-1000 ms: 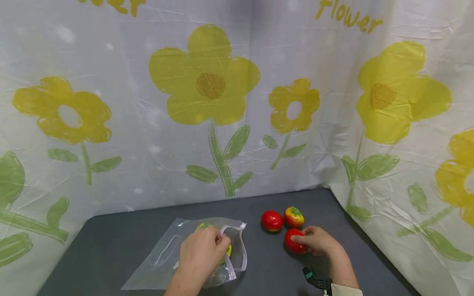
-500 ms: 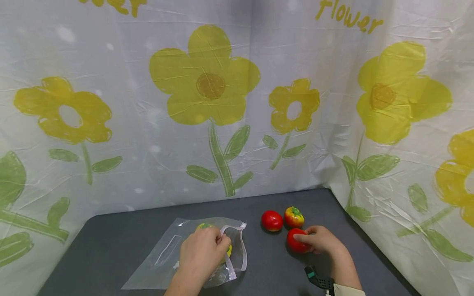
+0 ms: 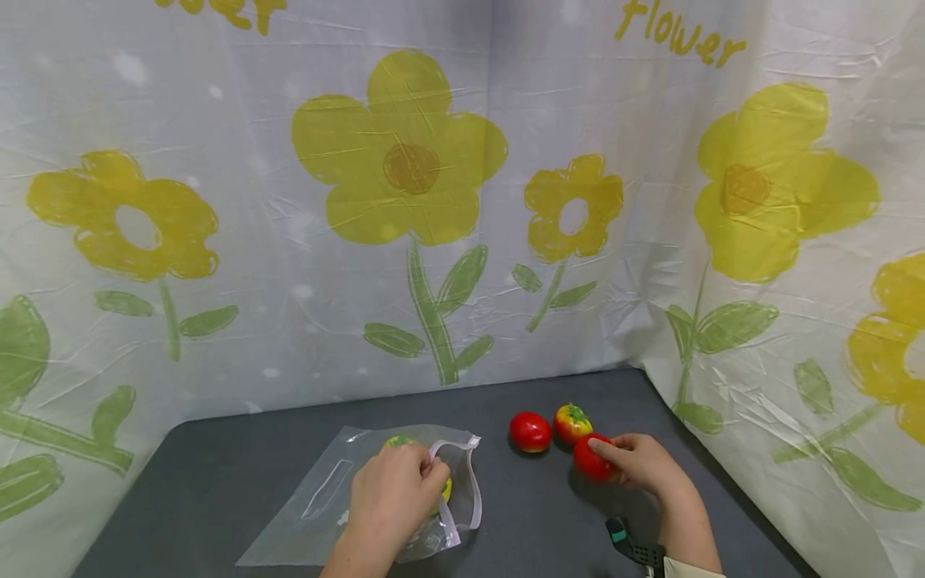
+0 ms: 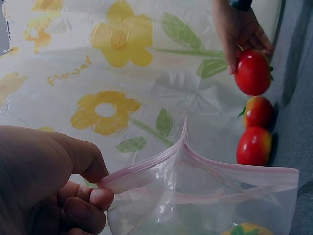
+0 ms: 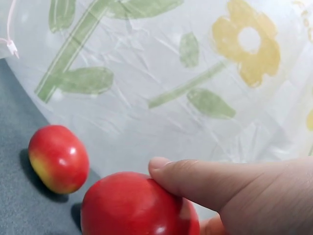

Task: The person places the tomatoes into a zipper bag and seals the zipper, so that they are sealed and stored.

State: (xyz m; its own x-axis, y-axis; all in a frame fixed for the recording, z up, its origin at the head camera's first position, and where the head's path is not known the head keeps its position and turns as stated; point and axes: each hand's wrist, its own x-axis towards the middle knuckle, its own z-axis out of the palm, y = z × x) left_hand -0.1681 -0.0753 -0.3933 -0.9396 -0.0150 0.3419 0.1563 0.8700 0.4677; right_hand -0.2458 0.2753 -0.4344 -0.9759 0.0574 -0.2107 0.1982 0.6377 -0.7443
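My left hand [image 3: 390, 502] pinches one lip of a clear zip bag [image 3: 292, 522] that lies on the dark table. The bag's mouth gapes toward the right, and its pinkish zip edge [image 4: 239, 169] shows in the left wrist view. Yellow-green things inside, partly hidden by the hand, include a yellow one [image 4: 248, 229]. With thumb and fingers my right hand [image 3: 646, 466] grips a red tomato [image 3: 594, 459], which appears slightly raised above its shadow. The thumb presses on the tomato's top in the right wrist view.
Beyond the held tomato stand a red tomato [image 3: 531, 432] and a red-yellow tomato [image 3: 572, 423] with a green top. A white curtain [image 3: 238, 337] with yellow flowers closes off the back and right sides of the dark table [image 3: 209, 482].
My right hand has moved a little to the right and away from me with the red tomato, which has come up toward the red-yellow one. The left hand and bag have stayed put.
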